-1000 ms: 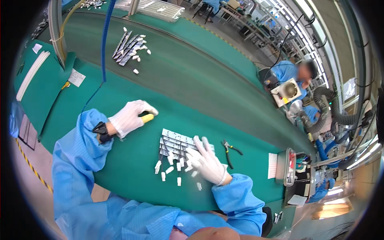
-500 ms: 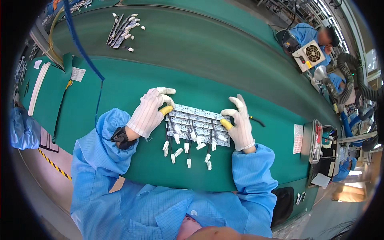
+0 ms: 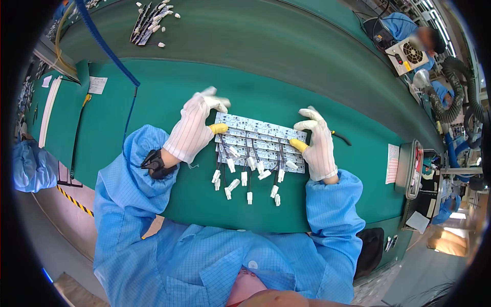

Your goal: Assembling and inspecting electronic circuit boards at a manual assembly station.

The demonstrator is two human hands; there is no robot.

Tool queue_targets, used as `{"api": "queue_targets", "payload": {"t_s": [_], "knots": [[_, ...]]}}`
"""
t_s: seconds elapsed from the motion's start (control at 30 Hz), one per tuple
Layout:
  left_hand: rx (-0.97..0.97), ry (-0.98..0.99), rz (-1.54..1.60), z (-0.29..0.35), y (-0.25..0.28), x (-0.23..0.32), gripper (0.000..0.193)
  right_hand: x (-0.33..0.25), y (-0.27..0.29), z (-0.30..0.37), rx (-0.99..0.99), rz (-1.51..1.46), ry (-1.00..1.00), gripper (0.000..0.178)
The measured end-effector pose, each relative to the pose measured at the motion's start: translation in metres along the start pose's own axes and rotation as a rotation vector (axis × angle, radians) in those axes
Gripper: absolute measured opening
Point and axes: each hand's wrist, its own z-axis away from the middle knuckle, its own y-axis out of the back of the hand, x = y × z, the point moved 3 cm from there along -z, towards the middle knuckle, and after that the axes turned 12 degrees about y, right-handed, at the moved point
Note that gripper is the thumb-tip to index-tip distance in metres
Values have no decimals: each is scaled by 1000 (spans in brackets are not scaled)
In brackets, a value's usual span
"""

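Between left hand (image 3: 193,127) and right hand (image 3: 320,147), equally near: circuit boards (image 3: 261,125), long axis thumb-to-thumb; fingers curled, cannot tell if gripping.

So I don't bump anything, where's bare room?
Free: green tabletop between the right blue sleeve and red-printed paper; also between the black cord and hanging blue hose. Crowded around: white circuit strips, white plastic plugs, white-gloved left hand, white-gloved right hand.

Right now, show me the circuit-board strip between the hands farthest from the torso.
The circuit-board strip forming the far edge of that group; the others there all lie nearer.
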Motion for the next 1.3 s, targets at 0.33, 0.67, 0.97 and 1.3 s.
{"api": "queue_targets", "payload": {"t_s": [0.33, 0.67, 0.97, 1.3], "knots": [[-262, 223, 812, 19, 27, 37, 49, -28, 31, 11, 343, -1046, -364, 38], [-211, 81, 556, 21, 37, 30, 48, -33, 38, 9, 284, -1132, -424, 43], [-243, 107, 589, 25, 38, 31, 52, -31, 37, 10, 280, -1106, -427, 44], [-6, -53, 476, 21, 45, 36, 47, -32, 31, 8, 210, -1132, -444, 52]]}}
